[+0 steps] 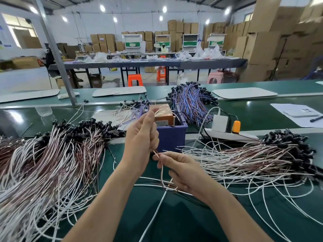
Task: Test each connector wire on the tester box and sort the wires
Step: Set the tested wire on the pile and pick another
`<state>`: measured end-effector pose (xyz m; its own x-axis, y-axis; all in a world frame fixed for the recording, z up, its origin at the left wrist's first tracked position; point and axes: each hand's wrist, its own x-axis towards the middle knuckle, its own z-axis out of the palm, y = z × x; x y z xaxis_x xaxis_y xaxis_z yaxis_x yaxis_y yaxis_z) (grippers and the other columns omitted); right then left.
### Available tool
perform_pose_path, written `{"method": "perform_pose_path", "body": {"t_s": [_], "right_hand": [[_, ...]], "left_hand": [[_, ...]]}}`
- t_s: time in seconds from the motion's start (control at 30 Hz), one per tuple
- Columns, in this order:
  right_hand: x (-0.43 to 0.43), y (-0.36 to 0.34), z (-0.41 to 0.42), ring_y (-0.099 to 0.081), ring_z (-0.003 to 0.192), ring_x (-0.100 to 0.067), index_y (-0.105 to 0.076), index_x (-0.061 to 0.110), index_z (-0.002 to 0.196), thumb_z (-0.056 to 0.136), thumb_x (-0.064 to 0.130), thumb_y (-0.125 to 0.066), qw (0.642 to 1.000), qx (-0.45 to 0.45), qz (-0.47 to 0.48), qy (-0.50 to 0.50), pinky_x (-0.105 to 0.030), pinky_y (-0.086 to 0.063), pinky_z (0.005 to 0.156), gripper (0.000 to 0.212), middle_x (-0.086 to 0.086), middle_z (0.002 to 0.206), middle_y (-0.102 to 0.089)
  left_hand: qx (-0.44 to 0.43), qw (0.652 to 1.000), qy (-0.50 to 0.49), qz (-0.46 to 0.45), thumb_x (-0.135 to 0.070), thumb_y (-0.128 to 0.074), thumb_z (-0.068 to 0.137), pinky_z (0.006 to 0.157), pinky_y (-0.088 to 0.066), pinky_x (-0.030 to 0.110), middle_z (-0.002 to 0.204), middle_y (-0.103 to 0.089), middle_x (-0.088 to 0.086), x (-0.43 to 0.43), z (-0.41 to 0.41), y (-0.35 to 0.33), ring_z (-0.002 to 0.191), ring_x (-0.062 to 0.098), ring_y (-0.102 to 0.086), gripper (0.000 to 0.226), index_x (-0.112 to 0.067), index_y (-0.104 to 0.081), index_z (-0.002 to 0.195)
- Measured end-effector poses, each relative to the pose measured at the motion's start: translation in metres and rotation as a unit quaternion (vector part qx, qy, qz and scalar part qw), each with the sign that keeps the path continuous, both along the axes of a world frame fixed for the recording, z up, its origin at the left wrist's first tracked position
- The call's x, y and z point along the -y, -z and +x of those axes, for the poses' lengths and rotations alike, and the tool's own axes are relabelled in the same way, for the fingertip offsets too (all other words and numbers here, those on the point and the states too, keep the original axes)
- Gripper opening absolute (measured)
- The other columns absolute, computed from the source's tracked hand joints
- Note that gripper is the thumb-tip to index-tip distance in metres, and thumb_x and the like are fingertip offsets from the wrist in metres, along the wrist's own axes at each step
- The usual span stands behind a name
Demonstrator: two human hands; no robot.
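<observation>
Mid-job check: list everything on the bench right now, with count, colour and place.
tester box: one, blue, orange unit inside, centre
held wire: one, white and brown, between both hands
left wire pile: one, white-brown, black connectors, bench left
right wire pile: one, same colours, bench right
blue-red wire pile: one, behind tester box
power strip: one, white, beside tester box
phone: one, white, far right
left hand: grips held wire, upper part
right hand: pinches held wire lower down

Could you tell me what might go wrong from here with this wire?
1. The wire held by the left hand and pinched by the right hand trails into loose strands below, so it may snag or drag others.
2. The left pile and right pile look alike; a tested wire could land in the wrong one.
</observation>
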<state>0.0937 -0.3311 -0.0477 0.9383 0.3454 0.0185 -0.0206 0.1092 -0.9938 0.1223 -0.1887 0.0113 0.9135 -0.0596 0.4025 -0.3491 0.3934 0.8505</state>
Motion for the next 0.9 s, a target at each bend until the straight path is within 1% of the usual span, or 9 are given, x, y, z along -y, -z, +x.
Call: {"method": "perform_pose_path", "body": {"t_s": [0.1,0.17,0.23,0.3,0.43,0.53,0.6,0.77,0.9], "right_hand": [[0.006,0.005,0.004,-0.041,0.041,-0.003,-0.077,0.027,0.100,0.103,0.029,-0.057,0.989,0.082,-0.092,0.080,-0.011,-0.029,0.040,0.020,0.013,0.071,-0.068],[0.013,0.010,0.007,-0.058,0.059,0.003,-0.075,0.034,0.099,0.102,0.032,-0.058,0.970,0.129,-0.157,0.136,-0.009,-0.040,0.055,0.018,0.014,0.077,-0.071],[0.019,0.015,0.008,-0.065,0.077,0.000,-0.073,0.037,0.097,0.102,0.036,-0.058,0.954,0.146,-0.190,0.180,-0.013,-0.046,0.066,0.016,0.015,0.084,-0.073],[0.021,0.022,0.010,-0.068,0.081,-0.007,-0.072,0.036,0.098,0.102,0.035,-0.057,0.949,0.146,-0.183,0.210,-0.019,-0.053,0.070,0.016,0.016,0.085,-0.073],[0.016,0.026,0.019,-0.068,0.076,-0.001,-0.069,0.035,0.100,0.103,0.033,-0.056,0.928,0.166,-0.155,0.296,-0.010,-0.047,0.065,0.014,0.020,0.080,-0.072],[0.011,0.028,0.028,-0.059,0.056,0.004,-0.068,0.036,0.108,0.103,0.033,-0.055,0.917,0.174,-0.120,0.339,-0.010,-0.041,0.054,0.014,0.014,0.078,-0.072],[0.007,0.029,0.033,-0.054,0.050,0.003,-0.065,0.040,0.112,0.103,0.034,-0.055,0.911,0.177,-0.103,0.358,-0.011,-0.039,0.051,0.015,0.013,0.079,-0.072],[-0.003,0.034,0.038,-0.068,0.080,-0.003,-0.060,0.042,0.105,0.101,0.035,-0.056,0.889,0.203,-0.073,0.404,-0.013,-0.049,0.070,0.009,0.020,0.088,-0.070],[-0.005,0.031,0.048,-0.066,0.078,-0.003,-0.060,0.032,0.103,0.101,0.034,-0.057,0.877,0.194,-0.021,0.440,-0.014,-0.047,0.069,0.005,0.017,0.086,-0.070]], "left_hand": [[0.003,0.998,-0.065,0.024,-0.034,-0.048,0.104,0.047,-0.039,0.020,0.055,-0.035,-0.006,-0.014,0.005,0.004,0.044,0.009,-0.034,0.031,-0.017,-0.065,0.121],[-0.026,0.993,-0.111,0.008,-0.029,-0.046,0.106,0.048,-0.044,0.021,0.058,-0.040,-0.006,-0.028,0.011,0.008,0.046,0.008,-0.040,0.028,-0.015,-0.065,0.120],[-0.049,0.986,-0.159,0.004,-0.025,-0.044,0.107,0.046,-0.044,0.021,0.060,-0.041,-0.006,-0.040,0.017,0.016,0.046,0.007,-0.041,0.024,-0.014,-0.064,0.114],[-0.065,0.976,-0.206,0.025,-0.026,-0.043,0.107,0.042,-0.040,0.019,0.062,-0.039,-0.006,-0.049,0.022,0.029,0.045,0.006,-0.037,0.023,-0.014,-0.063,0.109],[-0.074,0.947,-0.286,0.130,-0.031,-0.041,0.108,0.039,-0.026,0.022,0.060,-0.040,-0.006,-0.050,0.024,0.063,0.046,0.007,-0.031,0.027,-0.018,-0.065,0.108],[-0.049,0.928,-0.329,0.168,-0.031,-0.043,0.107,0.041,-0.026,0.021,0.061,-0.043,-0.007,-0.039,0.019,0.080,0.047,0.006,-0.031,0.021,-0.025,-0.063,0.107],[-0.025,0.920,-0.343,0.187,-0.031,-0.045,0.106,0.043,-0.030,0.021,0.062,-0.048,-0.005,-0.030,0.016,0.086,0.047,0.006,-0.035,0.014,-0.030,-0.059,0.104],[0.007,0.914,-0.350,0.204,-0.035,-0.048,0.104,0.045,-0.032,0.026,0.057,-0.050,-0.010,-0.019,0.019,0.089,0.047,0.006,-0.036,0.012,-0.037,-0.053,0.094],[0.007,0.907,-0.369,0.205,-0.037,-0.046,0.104,0.042,-0.031,0.024,0.057,-0.051,-0.010,-0.016,0.026,0.091,0.045,0.005,-0.036,0.018,-0.049,-0.051,0.092]]}}
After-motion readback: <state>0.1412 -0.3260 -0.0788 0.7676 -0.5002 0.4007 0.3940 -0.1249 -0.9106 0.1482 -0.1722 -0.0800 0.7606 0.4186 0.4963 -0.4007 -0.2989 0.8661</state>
